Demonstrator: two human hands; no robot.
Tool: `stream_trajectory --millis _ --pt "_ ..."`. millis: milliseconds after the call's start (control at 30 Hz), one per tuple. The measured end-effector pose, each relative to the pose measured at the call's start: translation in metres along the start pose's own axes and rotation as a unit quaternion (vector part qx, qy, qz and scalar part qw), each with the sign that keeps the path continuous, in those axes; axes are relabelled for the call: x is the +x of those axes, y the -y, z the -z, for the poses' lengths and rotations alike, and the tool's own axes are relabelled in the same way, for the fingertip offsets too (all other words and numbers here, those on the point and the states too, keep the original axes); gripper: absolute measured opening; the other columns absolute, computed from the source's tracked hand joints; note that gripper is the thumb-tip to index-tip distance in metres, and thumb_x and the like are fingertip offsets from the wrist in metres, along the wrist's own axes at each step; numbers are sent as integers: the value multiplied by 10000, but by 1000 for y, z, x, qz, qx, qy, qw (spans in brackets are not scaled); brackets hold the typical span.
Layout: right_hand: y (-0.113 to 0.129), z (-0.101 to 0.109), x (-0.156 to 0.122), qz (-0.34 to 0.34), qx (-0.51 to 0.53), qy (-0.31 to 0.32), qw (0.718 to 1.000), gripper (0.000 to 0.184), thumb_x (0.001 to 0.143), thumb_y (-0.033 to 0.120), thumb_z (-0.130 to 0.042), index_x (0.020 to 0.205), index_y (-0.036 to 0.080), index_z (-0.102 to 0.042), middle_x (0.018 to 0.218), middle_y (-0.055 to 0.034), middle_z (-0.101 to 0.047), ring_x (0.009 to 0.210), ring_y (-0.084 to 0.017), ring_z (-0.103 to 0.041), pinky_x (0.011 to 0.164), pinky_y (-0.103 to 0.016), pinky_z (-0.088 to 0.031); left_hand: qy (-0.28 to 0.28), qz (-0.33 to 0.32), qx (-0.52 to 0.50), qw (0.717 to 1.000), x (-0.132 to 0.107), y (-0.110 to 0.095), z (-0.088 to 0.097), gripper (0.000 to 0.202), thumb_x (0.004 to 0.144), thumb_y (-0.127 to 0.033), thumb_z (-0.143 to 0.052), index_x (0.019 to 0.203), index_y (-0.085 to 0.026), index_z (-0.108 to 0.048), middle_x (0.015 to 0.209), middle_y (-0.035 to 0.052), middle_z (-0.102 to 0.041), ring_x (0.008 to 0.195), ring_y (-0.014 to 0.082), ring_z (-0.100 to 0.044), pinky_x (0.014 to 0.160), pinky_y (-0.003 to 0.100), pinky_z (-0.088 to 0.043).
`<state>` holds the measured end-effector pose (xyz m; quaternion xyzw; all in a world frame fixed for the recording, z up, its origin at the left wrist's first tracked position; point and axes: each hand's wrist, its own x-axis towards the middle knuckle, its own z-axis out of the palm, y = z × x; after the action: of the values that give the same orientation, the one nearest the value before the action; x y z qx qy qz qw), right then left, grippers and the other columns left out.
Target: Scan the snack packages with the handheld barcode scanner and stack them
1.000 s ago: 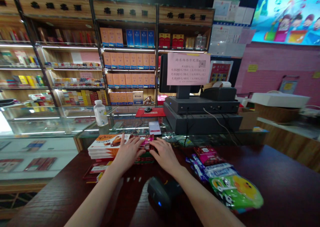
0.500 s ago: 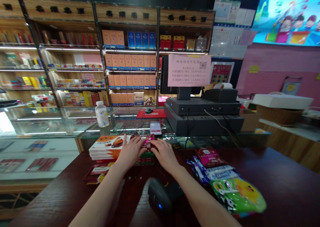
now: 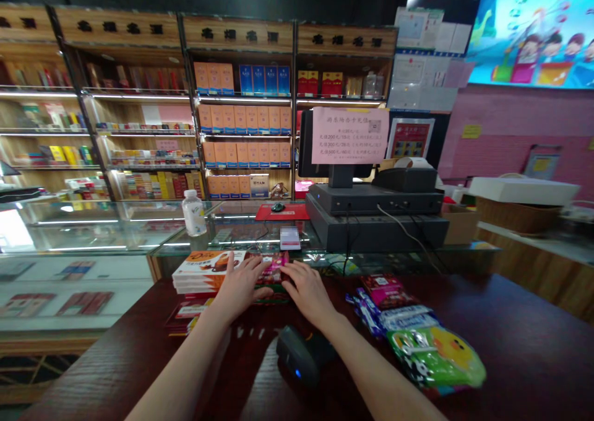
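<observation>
A pile of dark red and pink snack packets [image 3: 275, 271] lies at the far side of the brown table. My left hand [image 3: 245, 278] rests on the pile's left part, fingers stretched forward and the thumb spread out. At the pile's right edge, my right hand [image 3: 306, 288] touches the packets with its fingertips, fingers extended. Both hands look open, though the undersides of the fingers are hidden. Left of them stands a stack of white and orange Dove boxes [image 3: 206, 266], with flat dark red packs [image 3: 185, 314] in front.
A black barcode scanner [image 3: 297, 356] lies between my forearms. To the right are another red packet [image 3: 387, 291], purple-blue wrapped bars [image 3: 369, 312] and a green bag [image 3: 436, 356]. Behind, a glass counter carries a bottle [image 3: 193, 213], a mouse [image 3: 277, 207] and a cash register [image 3: 375, 217].
My left hand has shifted slightly, uncovering more of the red and pink packet between the hands. The right hand stays at the pile's edge. The whole view has moved a little.
</observation>
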<state>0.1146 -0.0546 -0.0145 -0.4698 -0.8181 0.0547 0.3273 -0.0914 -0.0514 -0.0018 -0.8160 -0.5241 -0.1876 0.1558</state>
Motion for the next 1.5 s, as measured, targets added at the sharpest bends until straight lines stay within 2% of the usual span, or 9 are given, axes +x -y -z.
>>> stream_trajectory --millis 133,233,500,700,1000,1233,1500 --pt "-1 -2 -3 1 -1 -2 1000 366 956 240 -539 1314 275 -607 1385 -45 -616 1338 -256 -476 1080 -452 -377 20 9 -5 1000 -1 1 3 492 870 -283 -645 1347 -344 -544 1416 65 -596 1315 274 -542 1171 696 -54" --pt "-1 -3 -3 -5 0 -2 1000 371 956 240 -537 1322 260 -601 1391 -53 -610 1337 -256 -477 1078 -452 -378 19 16 -13 1000 1 2 1 456 898 -247 -602 1341 -338 -546 1416 65 -597 1318 259 -541 1171 694 -64" --pt "-2 -4 -1 -16 5 -3 1000 380 960 243 -521 1332 276 -590 1401 -45 -602 1339 -248 -477 1077 -448 -384 18 6 -12 1000 2 6 -8 463 920 -249 -554 1373 -335 -512 1435 73 -576 1332 266 -526 1151 713 -115" --pt "-1 -4 -6 -3 13 -4 1000 408 949 229 -526 1350 276 -582 1457 -56 -553 1364 -242 -452 1104 -458 -373 2 8 10 1000 -3 7 -13 493 900 -276 -581 1384 -328 -502 1464 97 -526 1352 277 -499 1158 687 -148" --pt "1 7 -16 2 11 -11 1000 460 922 183 -552 1375 265 -568 1482 -43 -528 1383 -239 -432 1134 -446 -360 -3 23 12 1000 -7 -6 -4 501 885 -229 -589 1374 -299 -508 1412 95 -575 1338 279 -512 1163 674 -171" --pt "-1 5 -18 7 16 -13 1000 411 936 197 -536 1334 270 -605 1436 -30 -578 1372 -239 -444 1129 -453 -360 -17 17 9 1000 -8 -5 -4 383 930 -208 -500 1288 -320 -579 1376 67 -625 1292 255 -561 1173 670 -128" --pt "-2 2 -15 0 15 -8 1000 423 932 189 -531 1342 273 -599 1448 -36 -567 1377 -241 -439 1119 -458 -365 -13 22 -7 1000 -4 -1 -10 383 949 -218 -471 1307 -320 -561 1399 61 -610 1310 252 -548 1165 692 -118"
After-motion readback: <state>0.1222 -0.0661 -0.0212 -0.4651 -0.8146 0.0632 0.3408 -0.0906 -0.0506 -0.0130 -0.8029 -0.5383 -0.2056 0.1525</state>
